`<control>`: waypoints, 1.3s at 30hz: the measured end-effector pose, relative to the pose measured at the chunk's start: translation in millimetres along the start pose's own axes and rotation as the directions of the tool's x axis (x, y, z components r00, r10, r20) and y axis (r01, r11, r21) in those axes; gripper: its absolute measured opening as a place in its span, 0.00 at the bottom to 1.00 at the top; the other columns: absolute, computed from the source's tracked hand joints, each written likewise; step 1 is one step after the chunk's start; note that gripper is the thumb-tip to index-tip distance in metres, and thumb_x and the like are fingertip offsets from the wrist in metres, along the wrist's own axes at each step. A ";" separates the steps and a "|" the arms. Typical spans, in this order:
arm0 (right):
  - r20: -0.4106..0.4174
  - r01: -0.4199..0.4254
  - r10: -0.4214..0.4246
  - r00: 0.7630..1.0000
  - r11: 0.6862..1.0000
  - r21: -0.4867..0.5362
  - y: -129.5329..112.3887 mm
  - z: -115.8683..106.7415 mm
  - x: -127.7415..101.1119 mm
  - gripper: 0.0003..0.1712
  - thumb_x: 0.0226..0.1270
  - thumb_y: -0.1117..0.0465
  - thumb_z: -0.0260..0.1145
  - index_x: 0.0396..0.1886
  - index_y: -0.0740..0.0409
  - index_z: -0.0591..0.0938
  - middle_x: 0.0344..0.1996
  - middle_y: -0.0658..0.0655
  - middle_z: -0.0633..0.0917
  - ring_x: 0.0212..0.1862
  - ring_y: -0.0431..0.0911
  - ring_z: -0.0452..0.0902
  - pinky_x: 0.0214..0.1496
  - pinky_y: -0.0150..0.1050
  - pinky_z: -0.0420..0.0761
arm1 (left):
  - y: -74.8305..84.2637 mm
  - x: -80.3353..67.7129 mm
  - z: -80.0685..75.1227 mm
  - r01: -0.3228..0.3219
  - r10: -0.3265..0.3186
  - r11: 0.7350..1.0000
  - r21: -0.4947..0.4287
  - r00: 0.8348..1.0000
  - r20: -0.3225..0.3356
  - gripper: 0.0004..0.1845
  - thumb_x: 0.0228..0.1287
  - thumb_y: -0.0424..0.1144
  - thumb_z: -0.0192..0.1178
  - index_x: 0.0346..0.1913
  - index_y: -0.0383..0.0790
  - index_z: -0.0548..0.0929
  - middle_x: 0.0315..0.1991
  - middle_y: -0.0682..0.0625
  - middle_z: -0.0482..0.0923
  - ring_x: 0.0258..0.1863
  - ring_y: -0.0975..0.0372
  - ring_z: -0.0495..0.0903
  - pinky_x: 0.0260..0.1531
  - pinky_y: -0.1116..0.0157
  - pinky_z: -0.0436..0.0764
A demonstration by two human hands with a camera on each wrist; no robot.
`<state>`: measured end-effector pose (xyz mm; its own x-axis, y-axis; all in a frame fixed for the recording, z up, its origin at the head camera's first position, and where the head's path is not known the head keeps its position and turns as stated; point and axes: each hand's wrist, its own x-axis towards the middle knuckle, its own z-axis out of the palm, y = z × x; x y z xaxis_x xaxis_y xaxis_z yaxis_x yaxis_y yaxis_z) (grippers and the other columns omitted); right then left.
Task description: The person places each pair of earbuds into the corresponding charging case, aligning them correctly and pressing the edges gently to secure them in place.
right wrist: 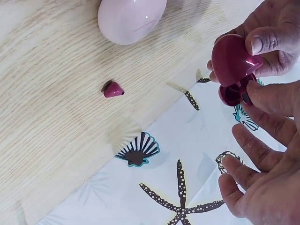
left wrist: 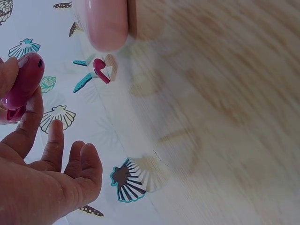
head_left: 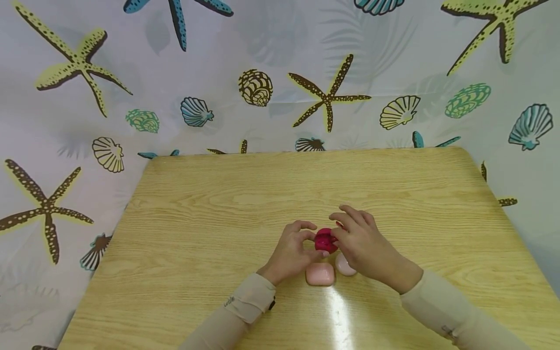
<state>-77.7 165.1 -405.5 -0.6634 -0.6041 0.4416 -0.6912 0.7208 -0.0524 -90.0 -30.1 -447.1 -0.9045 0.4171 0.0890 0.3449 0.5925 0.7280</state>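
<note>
Partly hidden red case (head_left: 324,240), between hands (head_left: 292,251)

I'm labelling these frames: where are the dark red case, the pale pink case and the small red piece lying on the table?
dark red case (right wrist: 230,61), right wrist view, its domed lid.
pale pink case (head_left: 320,274), head view, its top face.
small red piece (right wrist: 113,90), right wrist view, its middle.

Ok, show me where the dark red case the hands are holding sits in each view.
Head: the dark red case is low at centre, between the left hand and the right hand.
Left wrist: at the left edge, upper part, gripped by fingers.
Right wrist: upper right, hinged partly open, pinched by both hands.
Shared landmark: the pale pink case on the wooden table.
</note>
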 end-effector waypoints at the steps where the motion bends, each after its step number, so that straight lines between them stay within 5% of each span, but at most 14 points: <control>1: 0.007 0.001 -0.001 1.000 1.000 0.003 -0.4 0.2 -0.1 0.13 0.45 0.66 0.77 0.31 0.58 0.82 0.47 0.60 0.81 0.58 0.62 0.73 0.50 0.59 0.75 | -0.2 0.0 0.2 0.001 -0.001 1.000 -0.001 1.000 0.001 0.12 0.51 0.43 0.72 0.35 0.41 0.87 0.53 0.49 0.77 0.58 0.54 0.71 0.58 0.55 0.71; 20: 0.091 -0.011 0.006 0.996 0.999 0.051 1.0 0.4 -0.4 0.12 0.47 0.64 0.76 0.32 0.51 0.85 0.51 0.59 0.82 0.60 0.63 0.73 0.52 0.63 0.75 | 1.1 -1.9 -1.7 0.034 -0.034 0.999 -0.030 0.999 0.023 0.12 0.53 0.44 0.71 0.37 0.41 0.87 0.55 0.50 0.76 0.59 0.55 0.70 0.59 0.55 0.71; 39: 0.060 -0.006 0.002 0.998 0.998 0.055 -0.1 2.5 -2.7 0.14 0.47 0.65 0.76 0.35 0.48 0.86 0.50 0.58 0.82 0.58 0.61 0.74 0.48 0.60 0.77 | 2.2 -3.2 -3.3 0.055 -0.053 0.997 -0.051 0.998 0.041 0.12 0.54 0.44 0.70 0.38 0.42 0.87 0.55 0.50 0.76 0.60 0.55 0.70 0.61 0.55 0.70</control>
<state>-76.5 165.8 -408.8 -0.6810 -0.6216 0.3872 -0.7021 0.7044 -0.1041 -87.2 -32.4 -443.5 -0.9105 0.4129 0.0227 0.2815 0.5788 0.7653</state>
